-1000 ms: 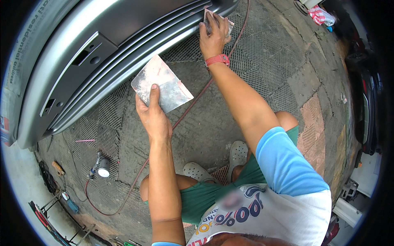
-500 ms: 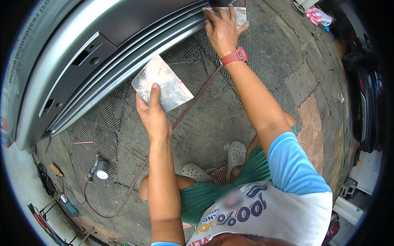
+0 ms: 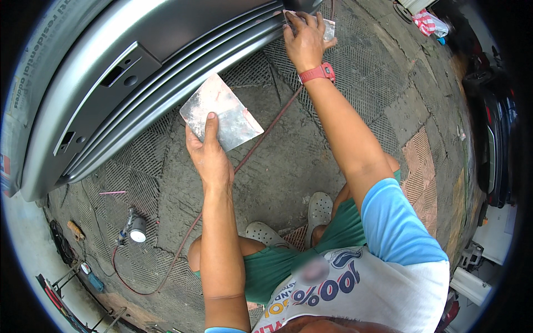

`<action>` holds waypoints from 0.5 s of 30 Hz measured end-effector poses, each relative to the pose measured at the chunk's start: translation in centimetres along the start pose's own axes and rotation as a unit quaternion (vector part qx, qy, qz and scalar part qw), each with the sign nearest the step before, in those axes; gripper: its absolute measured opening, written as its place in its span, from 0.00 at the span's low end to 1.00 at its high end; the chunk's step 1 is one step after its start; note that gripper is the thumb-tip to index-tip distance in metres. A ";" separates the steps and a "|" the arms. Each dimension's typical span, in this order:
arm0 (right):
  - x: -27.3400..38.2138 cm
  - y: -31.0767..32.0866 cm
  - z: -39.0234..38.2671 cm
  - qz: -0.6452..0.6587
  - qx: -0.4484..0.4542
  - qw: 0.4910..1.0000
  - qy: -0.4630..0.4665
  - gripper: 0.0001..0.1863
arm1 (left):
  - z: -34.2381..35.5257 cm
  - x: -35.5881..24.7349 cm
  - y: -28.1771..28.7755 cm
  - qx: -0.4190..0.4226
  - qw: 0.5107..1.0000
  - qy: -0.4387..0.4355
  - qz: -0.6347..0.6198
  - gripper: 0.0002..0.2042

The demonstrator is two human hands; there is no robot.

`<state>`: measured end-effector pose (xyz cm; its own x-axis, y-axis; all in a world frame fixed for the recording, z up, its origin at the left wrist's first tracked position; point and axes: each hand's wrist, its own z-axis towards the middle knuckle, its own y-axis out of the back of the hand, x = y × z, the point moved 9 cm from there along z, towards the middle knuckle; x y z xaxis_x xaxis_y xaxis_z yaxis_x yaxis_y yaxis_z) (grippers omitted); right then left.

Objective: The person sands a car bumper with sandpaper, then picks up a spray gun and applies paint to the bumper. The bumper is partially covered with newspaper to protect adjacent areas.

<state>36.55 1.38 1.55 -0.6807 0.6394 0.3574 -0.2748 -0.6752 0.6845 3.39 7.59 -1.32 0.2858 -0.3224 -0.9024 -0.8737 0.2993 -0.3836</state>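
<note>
My left hand (image 3: 210, 155) grips a flat grey metal sheet (image 3: 233, 125) smeared with pinkish putty, its thumb lying on top and the other fingers underneath. At the far end of a grey car bumper (image 3: 183, 75), my right hand (image 3: 305, 45) is closed on a thin metal spreader (image 3: 330, 29), also stained pink. The fingers press over the spreader's face, and its left edge is at the bumper's end; whether it touches there I cannot tell. A red watch (image 3: 317, 73) is on my right wrist.
A thin red hose (image 3: 258, 145) crosses the worn, ribbed mat floor (image 3: 266, 183) between my arms. It leads to a spray gun (image 3: 133, 226) at the left. A pink stick (image 3: 112, 192) lies near it. A dark car (image 3: 491, 127) stands at the right.
My right hand has shifted slightly right and toward me, and its spreader shows at a steeper tilt. The left hand and its metal sheet have barely moved.
</note>
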 end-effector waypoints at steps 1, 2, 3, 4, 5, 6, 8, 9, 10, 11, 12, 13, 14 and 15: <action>-0.1 -0.1 0.0 0.010 0.005 1.000 -0.008 0.18 | 0.0 0.0 0.0 0.000 1.000 0.001 -0.001 0.18; -0.3 -0.2 0.0 0.020 0.011 1.000 -0.017 0.19 | 0.0 0.0 0.0 0.000 1.000 0.001 -0.001 0.18; -0.4 -0.3 0.1 0.028 0.014 0.999 -0.028 0.18 | 0.0 0.0 0.1 -0.002 1.000 0.001 0.004 0.18; -0.5 -0.4 0.1 0.035 0.017 0.998 -0.038 0.18 | -0.1 0.0 0.0 -0.004 1.000 0.001 0.010 0.18; -0.6 -0.6 0.2 0.043 0.021 0.998 -0.049 0.18 | -0.2 -0.1 0.0 -0.007 1.000 0.000 0.017 0.18; -0.8 -0.7 0.3 0.061 0.013 0.997 -0.047 0.19 | -0.2 -0.1 -0.1 -0.007 1.000 -0.001 0.014 0.18; -1.3 -1.3 0.5 0.097 -0.001 0.994 -0.044 0.20 | -0.2 -0.2 -0.3 -0.006 1.000 -0.003 0.008 0.18; -1.6 -1.8 0.5 0.122 0.008 0.991 -0.056 0.20 | -0.2 -0.2 -0.3 -0.004 1.000 -0.002 0.006 0.18; -1.9 -2.4 0.4 0.146 0.017 0.987 -0.068 0.20 | -0.1 -0.1 -0.3 -0.002 1.000 -0.001 0.004 0.18; -2.3 -2.8 0.3 0.169 0.025 0.982 -0.081 0.20 | -0.1 -0.1 -0.4 0.001 1.000 0.000 0.002 0.18; -1.8 -2.9 0.1 0.175 0.038 0.981 -0.075 0.20 | 0.0 0.0 -0.3 0.001 1.000 -0.003 0.006 0.18; -1.2 -2.8 -0.5 0.180 0.050 0.980 -0.070 0.21 | 0.0 0.0 -0.2 0.002 1.000 -0.006 0.010 0.18; -0.9 -2.6 -1.2 0.184 0.062 0.979 -0.065 0.21 | 0.1 0.0 -0.2 0.004 1.000 -0.009 0.013 0.18; -0.7 -2.1 -2.0 0.235 0.063 0.967 -0.070 0.22 | 0.2 0.0 -0.1 0.005 1.000 -0.008 0.007 0.18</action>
<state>36.23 1.60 -1.42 -0.6095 0.3219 0.7245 0.1343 -0.8587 0.4945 3.57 7.71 -1.30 0.2793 -0.3043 -0.9107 -0.8738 0.3127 -0.3724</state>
